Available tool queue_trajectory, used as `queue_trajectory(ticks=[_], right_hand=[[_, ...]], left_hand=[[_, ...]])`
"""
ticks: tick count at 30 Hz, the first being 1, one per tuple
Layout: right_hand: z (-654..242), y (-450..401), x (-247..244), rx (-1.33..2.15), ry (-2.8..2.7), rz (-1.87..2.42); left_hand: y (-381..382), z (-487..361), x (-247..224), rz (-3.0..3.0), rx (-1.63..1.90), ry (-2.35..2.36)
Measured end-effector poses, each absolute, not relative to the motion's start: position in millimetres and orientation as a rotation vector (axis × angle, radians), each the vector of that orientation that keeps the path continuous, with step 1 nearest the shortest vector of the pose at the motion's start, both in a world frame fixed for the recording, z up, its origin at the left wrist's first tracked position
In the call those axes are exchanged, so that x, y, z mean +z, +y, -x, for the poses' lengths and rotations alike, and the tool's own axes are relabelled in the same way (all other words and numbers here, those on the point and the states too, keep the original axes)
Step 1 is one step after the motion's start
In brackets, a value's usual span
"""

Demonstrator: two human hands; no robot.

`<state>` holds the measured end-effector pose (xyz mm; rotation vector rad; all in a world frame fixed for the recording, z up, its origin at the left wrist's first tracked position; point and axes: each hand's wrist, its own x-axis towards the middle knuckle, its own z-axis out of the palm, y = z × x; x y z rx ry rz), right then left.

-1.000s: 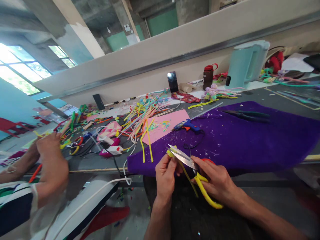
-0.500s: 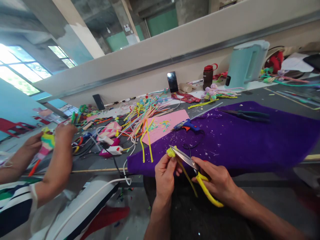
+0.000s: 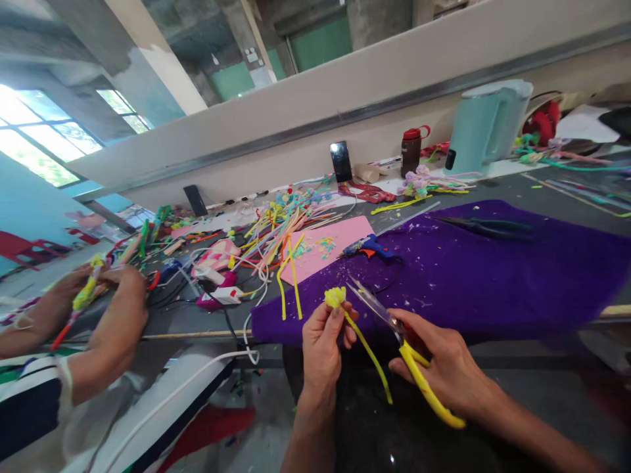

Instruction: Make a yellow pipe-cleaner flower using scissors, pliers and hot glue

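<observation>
Tuft [image 3: 335, 297] rises above left hand [image 3: 321, 341], fingers [image 3: 334, 318] pinching its base, right hand [image 3: 446, 358] gripping scissors [image 3: 383, 313].

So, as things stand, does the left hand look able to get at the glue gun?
Probably yes, but not freely: the left hand holds a yellow bundle, and the scissors in the right hand point in close to the way. The glue gun lies uncovered ahead, mostly on the cloth.

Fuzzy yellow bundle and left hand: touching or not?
Touching. The head view shows the left hand pinching the fuzzy yellow bundle at its base, between thumb and fingers, with its bushy top sticking up above them.
</observation>
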<state>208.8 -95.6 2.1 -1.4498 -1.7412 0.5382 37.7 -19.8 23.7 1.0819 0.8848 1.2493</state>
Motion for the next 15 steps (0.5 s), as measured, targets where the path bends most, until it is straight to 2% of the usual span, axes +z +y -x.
queue_trajectory(ticks=[15], right_hand=[[-206.5, -93.4, -1.8, 0.497, -1.722, 1.412]], left_hand=[[-17.3, -36.3, 26.6, -0.826, 1.173, 0.665]])
